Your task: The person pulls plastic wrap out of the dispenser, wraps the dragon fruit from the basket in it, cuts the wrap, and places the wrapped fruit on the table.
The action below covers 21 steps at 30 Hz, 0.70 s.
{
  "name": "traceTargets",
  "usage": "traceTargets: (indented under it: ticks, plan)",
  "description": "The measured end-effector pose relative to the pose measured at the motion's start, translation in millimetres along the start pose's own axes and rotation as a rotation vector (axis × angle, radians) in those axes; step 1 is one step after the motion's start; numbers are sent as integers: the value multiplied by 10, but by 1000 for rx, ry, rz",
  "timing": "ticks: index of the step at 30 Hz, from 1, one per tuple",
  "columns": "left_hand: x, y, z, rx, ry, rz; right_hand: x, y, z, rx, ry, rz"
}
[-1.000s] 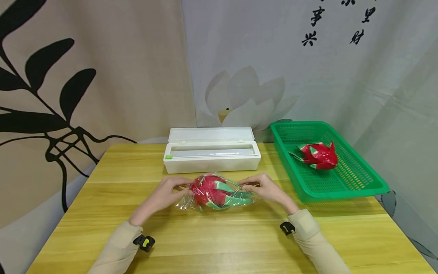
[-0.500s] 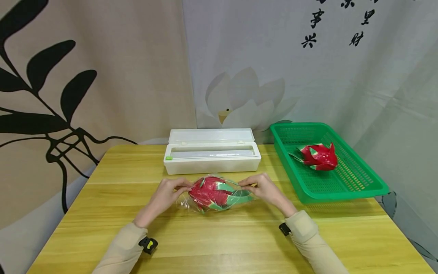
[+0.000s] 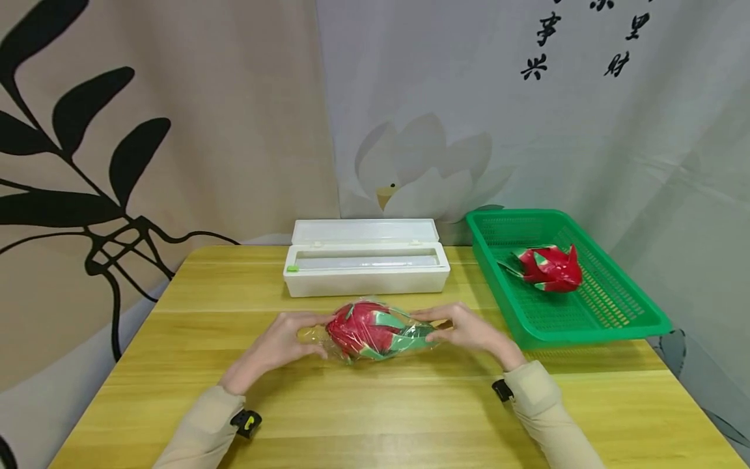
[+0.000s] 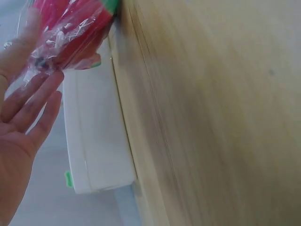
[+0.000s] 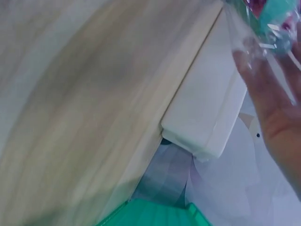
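So compared with half a second ago, it's mostly the hands that changed. The left hand (image 3: 287, 339) was pinching the clear wrap at the red end of the film-wrapped dragon fruit (image 3: 364, 329); now its thumb has dropped away from the fingers, and they sit loosely spread around that end with fingertips touching the film, so no clenched grip there. The right hand (image 3: 469, 327) was pinching at the leafy end. Its thumb has moved down too, so thumb and fingers are apart, with the green tips between them. They're on the wrap, but honestly I can't tell if it's still gripping.

The fruit itself has barely budged: lying on its side on the wooden table (image 3: 363, 423), between the two hands, green tips toward the right hand. Some crinkly film sticks out past the red end.

Containers: just behind the fruit is a white cling film dispenser (image 3: 366, 283), its lid (image 3: 366, 230) tipped back, with what looks like a film roll (image 3: 369, 262) in the slot and a green tab (image 3: 292, 268) at its left end. Off to the right there's a green plastic basket (image 3: 592, 335) with a second dragon fruit (image 3: 553, 268) lying in it, red with green-edged scales. Neither container has shifted on the table.
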State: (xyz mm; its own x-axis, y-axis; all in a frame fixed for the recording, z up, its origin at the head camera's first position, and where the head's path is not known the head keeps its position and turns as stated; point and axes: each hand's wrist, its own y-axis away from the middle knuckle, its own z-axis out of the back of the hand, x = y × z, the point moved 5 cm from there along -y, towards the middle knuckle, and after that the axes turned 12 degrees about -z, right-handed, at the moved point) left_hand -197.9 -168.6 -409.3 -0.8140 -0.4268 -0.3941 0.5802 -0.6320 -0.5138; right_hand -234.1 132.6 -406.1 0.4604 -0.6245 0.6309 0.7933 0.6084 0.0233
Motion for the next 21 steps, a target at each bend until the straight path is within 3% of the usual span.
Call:
traceTargets:
  ticks: [4,9,14,21]
  plan:
    - [9,-13,7,-10,-1,-8,-8,10,24,20,68,14]
    - [14,-37,11,-63,-68,-40,11,-18,23,-53,123,58]
    - [12,-40,22,-99,-113,-69,28,-32,11,-100,126,92]
    - [25,-42,5,-102,-122,-92,28,-49,18,-99,101,84]
